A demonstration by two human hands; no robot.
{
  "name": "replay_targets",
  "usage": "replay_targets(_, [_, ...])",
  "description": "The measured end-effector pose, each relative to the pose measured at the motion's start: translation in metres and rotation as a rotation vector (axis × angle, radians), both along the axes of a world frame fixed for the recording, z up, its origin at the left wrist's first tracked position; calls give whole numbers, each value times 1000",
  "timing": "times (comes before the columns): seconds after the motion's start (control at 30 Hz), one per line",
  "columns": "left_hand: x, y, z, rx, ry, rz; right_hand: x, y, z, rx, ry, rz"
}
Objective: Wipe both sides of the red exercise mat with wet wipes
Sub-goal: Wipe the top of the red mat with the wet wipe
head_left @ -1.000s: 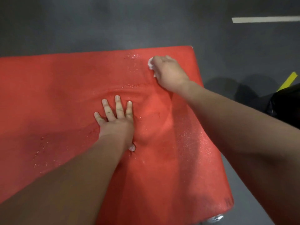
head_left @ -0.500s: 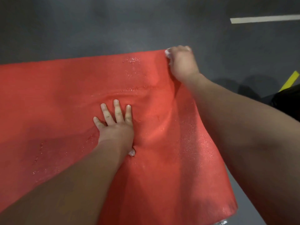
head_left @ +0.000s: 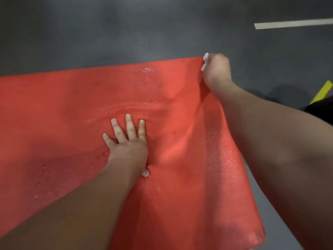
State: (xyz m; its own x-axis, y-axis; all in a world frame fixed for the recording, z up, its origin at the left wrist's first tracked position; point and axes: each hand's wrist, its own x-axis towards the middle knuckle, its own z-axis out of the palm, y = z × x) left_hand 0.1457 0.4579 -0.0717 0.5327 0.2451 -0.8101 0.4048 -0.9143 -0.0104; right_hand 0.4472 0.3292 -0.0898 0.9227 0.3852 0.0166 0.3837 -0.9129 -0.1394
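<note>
Red mat (head_left: 54, 114) lies spread on the dark grey floor (head_left: 108, 33). It runs out of view at left, and its right edge slants from the far corner down to the near right.

Left part of the mat: darker, damp-looking patches, with water beads (head_left: 38, 181) scattered beside the left forearm. More wet glints sit toward the far edge, about mid-mat.

Left hand (head_left: 128, 145) is near the middle of the mat, palm down, fingers straight and slightly fanned, pointing away from the person. Thumb tip peeks out beside the wrist. It holds nothing and presses flat on the surface. A shallow ripple crosses the mat just beyond the fingertips, and the mat dents around the heel of the hand.

Right of that, a shiny speckled band follows the mat's right side.

Right hand (head_left: 217, 69) is at the mat's far right corner, fingers curled tight around a white wet wipe (head_left: 205, 60). A bit of the wipe shows at the hand's left side, against the corner. Can't tell whether the hand also pinches the mat edge.

Far right, on the floor: a pale line (head_left: 292, 23) well beyond the mat, a yellow strip (head_left: 322, 92) nearer, and a black shape (head_left: 322, 109) at the edge of view beside the right arm.
</note>
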Motion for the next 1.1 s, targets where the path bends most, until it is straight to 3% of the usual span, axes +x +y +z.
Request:
replay_targets(0.17, [4, -3, 3, 10, 28, 11, -39, 58, 8, -62, 29, 60])
replay_targets(0.3, [5, -3, 3, 23, 38, 21, -100, 119, 3, 3, 171, 361])
replay_targets(0.43, [5, -2, 2, 18, 32, 20, -106, 116, 6, 59, 131, 610])
replay_targets(0.57, [4, -2, 3, 13, 45, 13, -51, 71, 0, -126, -5, 277])
replay_targets(0.67, [6, -3, 2, 22, 57, 18, -45, 66, 1, -110, -14, 89])
replay_targets(0.73, [7, -4, 3, 32, 67, 32, -68, 87, 2, -36, 62, 141])
replay_targets(0.83, [8, -4, 3, 36, 61, 42, -120, 118, 2, 9, 212, 452])
replay_targets(0.93, [5, -3, 2, 30, 40, 28, -126, 108, 2, 40, 189, 636])
replay_targets(1.0, [5, -2, 2, 23, 49, 30, -100, 86, 3, -52, 114, 544])
replay_targets(1.1, [7, -3, 3, 21, 71, 37, -63, 52, -1, -113, -14, 194])
